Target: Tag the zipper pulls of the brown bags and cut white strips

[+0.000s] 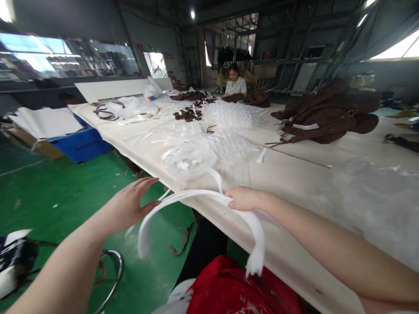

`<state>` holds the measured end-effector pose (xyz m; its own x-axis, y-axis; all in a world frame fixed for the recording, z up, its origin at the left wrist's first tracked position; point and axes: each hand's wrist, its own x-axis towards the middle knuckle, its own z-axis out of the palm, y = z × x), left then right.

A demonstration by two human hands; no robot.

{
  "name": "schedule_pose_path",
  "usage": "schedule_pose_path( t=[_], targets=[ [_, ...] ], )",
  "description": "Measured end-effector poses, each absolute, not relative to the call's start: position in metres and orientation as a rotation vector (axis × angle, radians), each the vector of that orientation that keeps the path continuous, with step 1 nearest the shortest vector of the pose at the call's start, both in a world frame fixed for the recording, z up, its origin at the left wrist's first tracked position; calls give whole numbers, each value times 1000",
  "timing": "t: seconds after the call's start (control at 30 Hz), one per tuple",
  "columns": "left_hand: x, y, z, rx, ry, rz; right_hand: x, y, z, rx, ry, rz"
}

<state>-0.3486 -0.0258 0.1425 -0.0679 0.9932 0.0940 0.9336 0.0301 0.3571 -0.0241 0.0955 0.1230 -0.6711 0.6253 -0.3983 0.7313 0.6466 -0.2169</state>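
My right hand (242,198) is closed around a bundle of long white strips (199,195) near the table's front edge. The bundle arches, one end drooping on the left and the other hanging in front of my red clothing on the right. At the bundle's left side, my left hand (129,207) is open, thumb and fingers apart; its thumb tip is close to the strips, and I cannot tell whether it touches. One loose white strip (215,178) curves up behind my right hand toward a clear plastic bag (190,160) with white pieces in it.
Clear plastic packaging (229,114) and small brown pieces (188,114) lie along the table (288,170). Brown garments (327,115) are heaped at the right. Across the table is another person (235,85). A blue crate (81,144) and a metal tube frame (119,266) stand left.
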Motion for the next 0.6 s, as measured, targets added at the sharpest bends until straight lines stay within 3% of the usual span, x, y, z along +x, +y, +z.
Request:
schedule_pose_path(
  t=[0.17,0.33,0.43,0.6],
  targets=[
    [-225,-11,154,2374,1300,278,-37,37,139,855,2659,-542],
    [-177,9,116,1964,800,-104,-15,6,144,768,2668,-710],
    [-176,7,100,1635,691,-270,11,9,136,802,2537,-926],
    [-192,-9,87,1616,793,-311,51,22,110,828,2209,-1294]
  ],
)
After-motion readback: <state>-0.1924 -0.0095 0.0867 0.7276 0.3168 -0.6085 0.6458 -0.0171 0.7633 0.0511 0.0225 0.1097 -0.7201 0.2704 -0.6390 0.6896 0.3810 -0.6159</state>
